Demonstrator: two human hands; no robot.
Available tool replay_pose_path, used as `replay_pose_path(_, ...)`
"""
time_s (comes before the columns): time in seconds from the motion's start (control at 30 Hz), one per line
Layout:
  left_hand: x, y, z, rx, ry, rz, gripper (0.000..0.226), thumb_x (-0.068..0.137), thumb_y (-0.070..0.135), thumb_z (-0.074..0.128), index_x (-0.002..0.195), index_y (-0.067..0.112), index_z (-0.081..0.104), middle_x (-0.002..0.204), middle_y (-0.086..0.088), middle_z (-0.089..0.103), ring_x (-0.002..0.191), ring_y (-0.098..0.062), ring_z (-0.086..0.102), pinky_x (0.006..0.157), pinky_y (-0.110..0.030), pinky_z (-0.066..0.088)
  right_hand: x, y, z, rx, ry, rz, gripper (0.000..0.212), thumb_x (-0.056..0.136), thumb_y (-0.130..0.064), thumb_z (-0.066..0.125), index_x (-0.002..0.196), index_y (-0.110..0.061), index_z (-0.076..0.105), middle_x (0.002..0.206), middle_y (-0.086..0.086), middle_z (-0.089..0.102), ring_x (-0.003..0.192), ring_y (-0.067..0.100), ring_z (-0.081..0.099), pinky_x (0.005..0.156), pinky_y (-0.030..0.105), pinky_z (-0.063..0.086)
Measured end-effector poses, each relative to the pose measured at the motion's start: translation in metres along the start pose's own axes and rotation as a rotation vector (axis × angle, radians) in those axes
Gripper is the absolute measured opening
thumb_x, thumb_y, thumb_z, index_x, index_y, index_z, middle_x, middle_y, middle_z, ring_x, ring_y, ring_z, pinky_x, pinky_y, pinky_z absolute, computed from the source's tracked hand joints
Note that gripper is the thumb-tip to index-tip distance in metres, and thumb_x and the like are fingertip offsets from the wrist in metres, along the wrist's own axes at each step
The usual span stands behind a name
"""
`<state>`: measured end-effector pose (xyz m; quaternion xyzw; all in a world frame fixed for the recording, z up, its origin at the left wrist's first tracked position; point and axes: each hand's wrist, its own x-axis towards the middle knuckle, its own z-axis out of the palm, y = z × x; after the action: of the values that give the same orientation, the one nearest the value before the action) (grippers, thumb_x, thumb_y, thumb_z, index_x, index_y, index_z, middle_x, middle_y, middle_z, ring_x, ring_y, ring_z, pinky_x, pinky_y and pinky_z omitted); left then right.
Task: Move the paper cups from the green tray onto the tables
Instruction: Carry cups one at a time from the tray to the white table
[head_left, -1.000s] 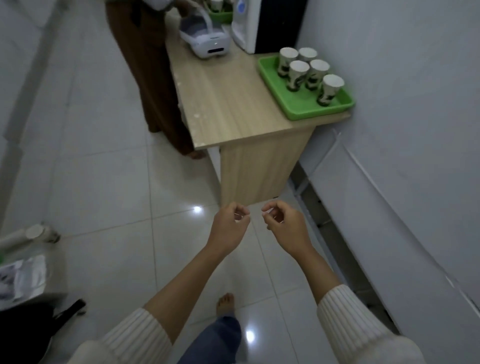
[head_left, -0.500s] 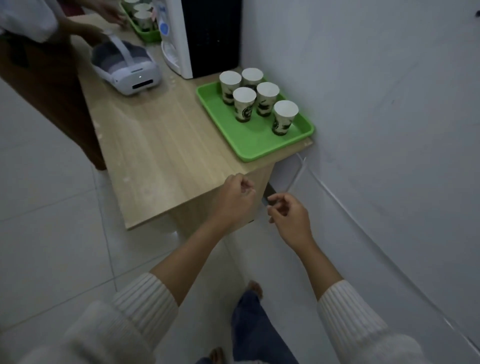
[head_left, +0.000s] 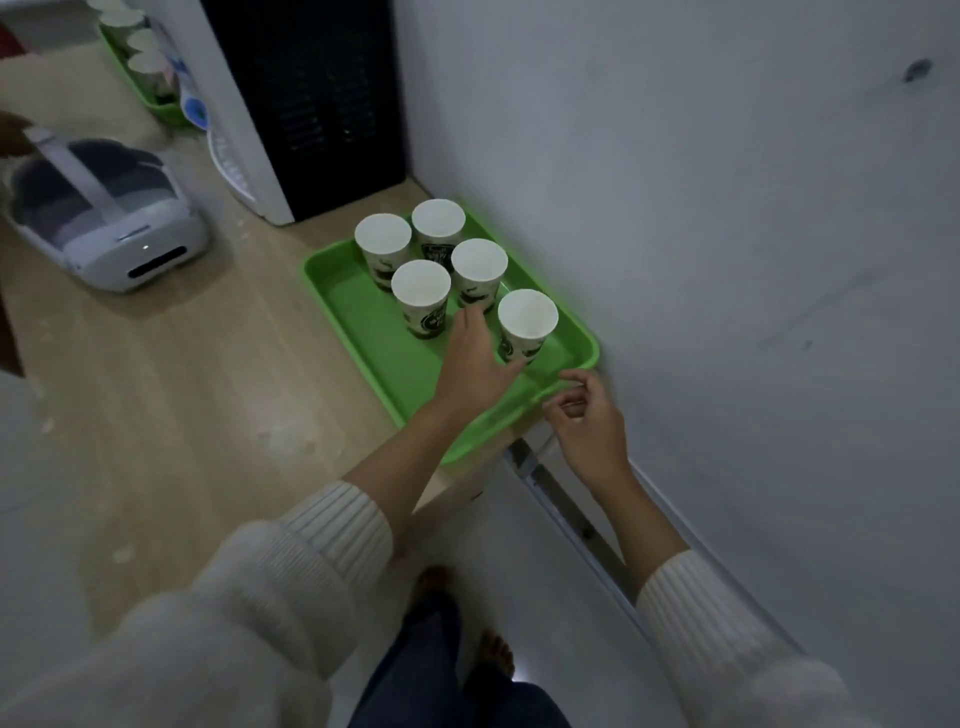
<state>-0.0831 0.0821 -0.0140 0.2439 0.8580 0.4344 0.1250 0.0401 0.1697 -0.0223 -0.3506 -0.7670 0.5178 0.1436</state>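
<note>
Five white printed paper cups (head_left: 525, 325) stand upright in green plastic tray (head_left: 363, 317) at desk's (head_left: 182, 389) far-right corner. Left hand (head_left: 475, 371) nearer, fingers (head_left: 470, 318) apart beside nearest cup; right hand (head_left: 587, 421) loosely curled, empty, at tray's near edge.

Office break corner: water dispenser (head_left: 291, 104) on a wooden table (head_left: 182, 389).

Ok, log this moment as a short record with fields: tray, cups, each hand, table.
tray: green tray at the wooden table's corner by the wall
cups: five paper cups upright on the tray, none moved off yet
left hand: left hand over the tray, open, reaching beside the nearest cup
right hand: right hand at the tray's near rim, fingers curled, holding nothing
other: white headset on the table
</note>
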Motion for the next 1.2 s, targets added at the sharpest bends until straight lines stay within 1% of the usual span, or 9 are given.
replay_pose_path(0.13, 0.044, -0.001, 0.009, 0.012, -0.115, 0.044, 0.094, 0.069, 0.018, 0.081, 0.143, 0.001, 0.024, 0.144, -0.018, 0.033, 0.135, -0.031, 0.031, 0.11, -0.037, 0.031, 0.026, -0.002, 0.007, 0.049, 0.071, 0.071, 0.033, 0.084, 0.002, 0.06, 0.114, -0.01, 0.055, 0.08, 0.006, 0.06, 0.065, 0.008, 0.055, 0.056, 0.005, 0.042)
replay_pose_path(0.23, 0.059, -0.004, 0.017, 0.063, -0.221, 0.064, 0.092, 0.069, 0.019, 0.081, 0.142, 0.001, 0.027, 0.145, -0.018, 0.033, 0.135, -0.03, 0.032, 0.107, -0.032, 0.03, 0.04, -0.004, 0.013, 0.073, 0.118, 0.119, 0.033, 0.084, 0.002, 0.059, 0.115, -0.009, 0.055, 0.082, 0.007, 0.061, 0.067, 0.012, 0.057, 0.059, 0.008, 0.044)
replay_pose_path(0.37, 0.066, -0.007, 0.017, 0.03, -0.223, 0.094, 0.069, 0.068, 0.014, 0.08, 0.126, 0.002, 0.044, 0.124, -0.015, 0.05, 0.116, -0.029, 0.046, 0.076, -0.017, 0.027, 0.052, -0.01, 0.016, 0.121, 0.141, 0.182, 0.03, 0.085, 0.001, 0.057, 0.11, -0.017, 0.056, 0.086, 0.009, 0.062, 0.083, 0.026, 0.063, 0.078, 0.039, 0.054)
replay_pose_path(0.5, 0.063, 0.0, 0.004, -0.039, -0.196, 0.155, 0.066, 0.064, 0.014, 0.082, 0.12, 0.005, 0.048, 0.117, -0.01, 0.054, 0.107, -0.023, 0.049, 0.074, -0.017, 0.028, 0.061, -0.011, 0.021, 0.209, 0.159, 0.263, 0.022, 0.088, -0.018, 0.057, 0.11, -0.02, 0.059, 0.098, 0.011, 0.068, 0.094, 0.029, 0.067, 0.089, 0.051, 0.053)
replay_pose_path(0.6, 0.056, 0.013, -0.008, -0.096, -0.207, 0.182, 0.077, 0.063, 0.018, 0.083, 0.128, 0.009, 0.042, 0.122, -0.003, 0.051, 0.104, -0.013, 0.045, 0.078, -0.015, 0.03, 0.063, -0.021, 0.022, 0.455, 0.165, 0.362, 0.022, 0.095, -0.023, 0.049, 0.109, -0.013, 0.063, 0.098, 0.011, 0.071, 0.085, 0.02, 0.069, 0.08, 0.039, 0.058)
replay_pose_path(0.7, 0.046, 0.022, -0.016, -0.134, -0.247, 0.216, 0.082, 0.064, 0.019, 0.083, 0.132, 0.01, 0.039, 0.128, -0.002, 0.05, 0.11, -0.014, 0.048, 0.084, -0.017, 0.035, 0.06, -0.028, 0.019, 0.663, 0.115, 0.449, 0.023, 0.098, -0.019, 0.044, 0.095, -0.013, 0.066, 0.068, -0.001, 0.069, 0.061, 0.01, 0.066, 0.057, 0.024, 0.054)
replay_pose_path(0.77, 0.038, 0.025, -0.016, -0.167, -0.274, 0.225, 0.082, 0.063, 0.018, 0.083, 0.131, 0.01, 0.039, 0.128, -0.002, 0.051, 0.111, -0.014, 0.049, 0.085, -0.017, 0.037, 0.053, -0.028, 0.016, 0.702, 0.102, 0.45, 0.023, 0.097, -0.017, 0.045, 0.093, -0.015, 0.067, 0.066, -0.003, 0.069, 0.062, 0.01, 0.065, 0.057, 0.024, 0.053)
replay_pose_path(0.93, 0.011, 0.032, -0.007, -0.275, -0.329, 0.263, 0.073, 0.061, 0.022, 0.083, 0.123, 0.014, 0.047, 0.118, 0.004, 0.059, 0.108, -0.013, 0.055, 0.087, -0.021, 0.046, 0.023, -0.027, 0.004, 0.749, 0.17, 0.465, 0.025, 0.094, -0.011, 0.045, 0.1, -0.013, 0.069, 0.089, 0.006, 0.07, 0.081, 0.018, 0.064, 0.074, 0.033, 0.054)
replay_pose_path(1.2, -0.07, 0.061, 0.029, -0.368, -0.497, 0.387, 0.072, 0.059, 0.027, 0.085, 0.121, 0.014, 0.05, 0.117, 0.004, 0.061, 0.11, -0.009, 0.057, 0.091, -0.024, 0.048, -0.068, -0.003, -0.049, 0.795, 0.393, 0.453, 0.028, 0.09, -0.005, 0.045, 0.088, -0.016, 0.071, 0.08, 0.001, 0.073, 0.074, 0.014, 0.068, 0.061, 0.025, 0.056)
